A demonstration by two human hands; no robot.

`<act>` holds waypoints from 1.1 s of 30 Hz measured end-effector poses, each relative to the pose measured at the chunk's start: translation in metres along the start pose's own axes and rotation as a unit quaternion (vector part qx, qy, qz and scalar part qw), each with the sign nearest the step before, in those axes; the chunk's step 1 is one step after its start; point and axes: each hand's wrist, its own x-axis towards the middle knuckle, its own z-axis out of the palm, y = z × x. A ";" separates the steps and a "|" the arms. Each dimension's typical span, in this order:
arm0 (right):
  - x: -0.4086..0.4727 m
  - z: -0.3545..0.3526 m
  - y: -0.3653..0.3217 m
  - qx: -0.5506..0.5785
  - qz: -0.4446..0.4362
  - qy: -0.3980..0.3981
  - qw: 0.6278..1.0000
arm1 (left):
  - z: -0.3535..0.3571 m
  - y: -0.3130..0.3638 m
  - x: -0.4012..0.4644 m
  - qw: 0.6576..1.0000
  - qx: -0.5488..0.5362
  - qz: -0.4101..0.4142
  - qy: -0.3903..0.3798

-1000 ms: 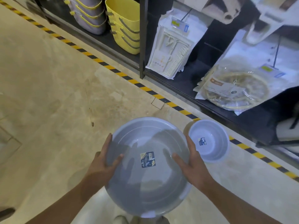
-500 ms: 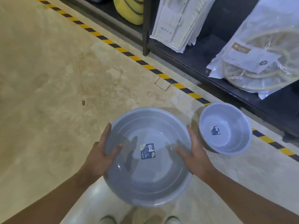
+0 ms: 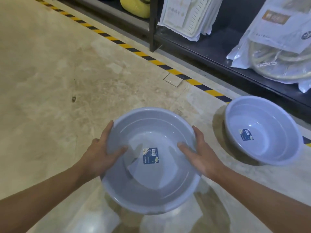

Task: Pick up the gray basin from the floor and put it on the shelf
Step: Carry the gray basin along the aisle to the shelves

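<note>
A large round gray basin point(image 3: 151, 187) with a blue label inside is held in front of me, low over the floor. My left hand point(image 3: 99, 153) grips its left rim, thumb inside the bowl. My right hand point(image 3: 200, 153) grips the right rim the same way. The dark bottom shelf point(image 3: 218, 47) runs along the upper right behind a yellow-and-black floor stripe.
A second, smaller gray basin point(image 3: 262, 132) stands on the floor to the right, close to the shelf edge. On the shelf lie bagged white racks point(image 3: 183, 15), a bagged hoop hanger point(image 3: 276, 52) and yellow baskets point(image 3: 136, 5). A black upright post point(image 3: 154, 24) splits the shelf.
The view has tilted down and shifted left, so the shelf sits higher and the small basin farther right in the frame. Both hands keep the same grip on the large basin.
</note>
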 end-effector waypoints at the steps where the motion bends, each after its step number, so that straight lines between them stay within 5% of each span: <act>1: 0.003 0.003 0.003 -0.018 -0.005 0.007 1.000 | 0.002 -0.003 0.001 1.000 0.007 0.002 0.009; 6: 0.006 0.016 0.011 -0.061 0.006 0.004 0.998 | 0.005 -0.015 0.008 0.997 0.073 0.002 0.009; 23: 0.000 0.027 0.013 0.042 -0.027 0.031 0.998 | 0.005 -0.017 -0.003 0.999 -0.039 0.032 0.016; 33: -0.049 -0.031 0.009 0.106 0.006 0.044 0.993 | -0.008 0.066 -0.022 1.000 -0.009 0.024 -0.001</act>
